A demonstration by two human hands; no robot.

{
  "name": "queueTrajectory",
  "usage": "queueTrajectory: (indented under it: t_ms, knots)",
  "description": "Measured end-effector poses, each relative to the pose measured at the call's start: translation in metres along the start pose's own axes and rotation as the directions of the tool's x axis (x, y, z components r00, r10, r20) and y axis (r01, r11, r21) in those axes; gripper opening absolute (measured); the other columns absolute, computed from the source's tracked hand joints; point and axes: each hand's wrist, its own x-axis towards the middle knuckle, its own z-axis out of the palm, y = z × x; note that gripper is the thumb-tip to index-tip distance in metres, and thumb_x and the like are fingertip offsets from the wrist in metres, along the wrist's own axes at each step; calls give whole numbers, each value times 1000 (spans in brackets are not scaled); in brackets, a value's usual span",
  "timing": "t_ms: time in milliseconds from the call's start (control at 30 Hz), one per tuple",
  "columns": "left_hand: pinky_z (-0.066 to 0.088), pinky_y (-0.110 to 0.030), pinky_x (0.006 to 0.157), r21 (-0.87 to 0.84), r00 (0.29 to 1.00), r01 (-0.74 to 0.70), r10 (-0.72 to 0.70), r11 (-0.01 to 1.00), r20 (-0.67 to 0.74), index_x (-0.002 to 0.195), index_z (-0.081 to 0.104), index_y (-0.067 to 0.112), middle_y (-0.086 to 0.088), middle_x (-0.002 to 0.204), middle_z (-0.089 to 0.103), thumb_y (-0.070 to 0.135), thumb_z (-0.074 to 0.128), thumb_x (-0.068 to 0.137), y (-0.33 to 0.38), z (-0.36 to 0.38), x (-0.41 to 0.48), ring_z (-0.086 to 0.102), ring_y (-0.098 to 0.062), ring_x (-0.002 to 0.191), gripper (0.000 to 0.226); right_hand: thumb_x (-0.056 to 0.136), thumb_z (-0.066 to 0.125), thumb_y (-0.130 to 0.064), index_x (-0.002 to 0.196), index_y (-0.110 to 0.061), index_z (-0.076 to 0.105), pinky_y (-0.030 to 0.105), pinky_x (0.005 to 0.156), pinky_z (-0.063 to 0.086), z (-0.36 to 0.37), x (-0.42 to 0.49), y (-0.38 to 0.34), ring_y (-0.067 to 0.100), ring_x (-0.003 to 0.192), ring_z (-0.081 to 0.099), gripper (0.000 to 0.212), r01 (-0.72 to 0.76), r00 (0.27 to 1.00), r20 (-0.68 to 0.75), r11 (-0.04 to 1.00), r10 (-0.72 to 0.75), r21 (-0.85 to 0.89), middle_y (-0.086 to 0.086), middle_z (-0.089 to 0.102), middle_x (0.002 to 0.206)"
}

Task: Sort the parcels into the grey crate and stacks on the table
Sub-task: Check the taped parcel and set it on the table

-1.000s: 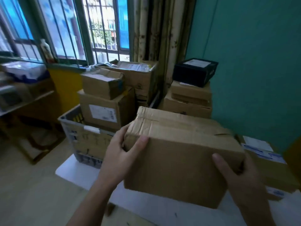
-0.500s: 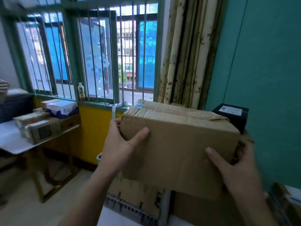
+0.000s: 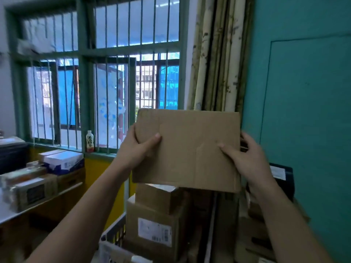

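I hold a plain brown cardboard parcel (image 3: 188, 149) up high, above the stacks, with its broad face toward me. My left hand (image 3: 136, 149) grips its left edge, thumb on the front face. My right hand (image 3: 247, 158) grips its right edge, thumb on the front as well. Below it the grey crate (image 3: 112, 238) holds a large labelled box (image 3: 152, 230) with a smaller box (image 3: 155, 196) stacked on top. A black parcel (image 3: 281, 177) sits on brown boxes at the right, partly hidden by my right arm.
A barred window with a bottle (image 3: 89, 141) on its sill is straight ahead. A curtain (image 3: 218, 54) hangs beside the teal wall (image 3: 303, 92). At the left, a side table (image 3: 11, 213) carries several boxes.
Both hands have lifted the parcel from table height to above the stacks, and its broad face has turned toward me. The view has tilted up toward the window.
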Motion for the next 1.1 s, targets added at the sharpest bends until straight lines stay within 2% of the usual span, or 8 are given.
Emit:
queueTrajectory:
  t_ms: [133, 267, 333, 467, 667, 833, 1000, 1100]
  knots:
    - [50, -42, 89, -10, 994, 66, -66, 998, -85, 144, 32, 15, -6, 133, 54, 44, 76, 81, -2, 3, 44, 58, -26, 111, 82, 90, 70, -37, 129, -49, 41, 16, 66, 42, 12, 49, -2, -9, 87, 52, 50, -22, 993, 113, 1000, 20, 13, -29, 52, 98]
    - [52, -34, 68, -114, 990, 141, -139, 983, 26, 145, 38, 14, -9, 126, 61, 42, 79, 80, -8, -2, 83, 64, -27, 101, 82, 87, 74, -30, 147, -29, 36, 27, 82, 46, 29, 99, 8, 11, 98, 55, 71, -46, 993, 111, 998, 49, -32, -10, 54, 114]
    - [53, -34, 72, -213, 986, 151, -130, 965, 108, 142, 47, 13, -9, 124, 64, 40, 81, 71, -13, -6, 97, 65, -31, 108, 83, 86, 75, -33, 147, -21, 32, 27, 74, 45, 34, 120, 13, 14, 95, 55, 76, -107, 991, 75, 994, 107, -1, -5, 50, 117]
    - [51, -39, 92, -364, 983, 107, -42, 925, 181, 132, 60, 23, -4, 131, 57, 51, 76, 68, -31, -9, 120, 54, -27, 122, 71, 83, 75, -40, 126, -10, 55, 30, 68, 48, 38, 149, 28, 19, 94, 64, 56, -236, 971, 90, 953, 222, 188, 6, 66, 111]
    - [53, -42, 79, -242, 959, 186, -123, 952, 255, 142, 45, 26, 1, 126, 61, 45, 71, 83, -79, 25, 164, 60, -24, 111, 68, 89, 70, -37, 117, -16, 67, 27, 68, 51, 60, 169, 69, 16, 94, 68, 35, -265, 962, 124, 947, 245, 183, 2, 73, 106]
    - [50, -29, 71, -148, 941, 174, -120, 974, 317, 145, 35, 21, -10, 129, 59, 9, 69, 91, -137, 52, 191, 61, -17, 99, 65, 93, 67, -25, 139, -21, 50, 35, 93, 48, 86, 173, 122, 18, 105, 58, 49, -285, 958, -8, 958, 285, 21, 1, 62, 121]
    - [52, -45, 96, -87, 921, 199, -156, 976, 356, 147, 29, 22, -11, 138, 54, 1, 63, 94, -188, 60, 205, 59, -23, 111, 66, 97, 62, -23, 149, -18, 40, 28, 96, 41, 107, 166, 153, 12, 112, 48, 56, -255, 967, -51, 962, 251, -100, 0, 53, 132]
    - [51, -40, 95, -48, 918, 142, -114, 989, 380, 147, 25, 24, -4, 136, 50, 6, 63, 96, -199, 56, 207, 57, -18, 109, 66, 98, 60, -32, 147, -23, 40, 33, 101, 41, 116, 160, 166, 14, 117, 50, 54, -251, 967, -88, 956, 240, -149, -2, 53, 135]
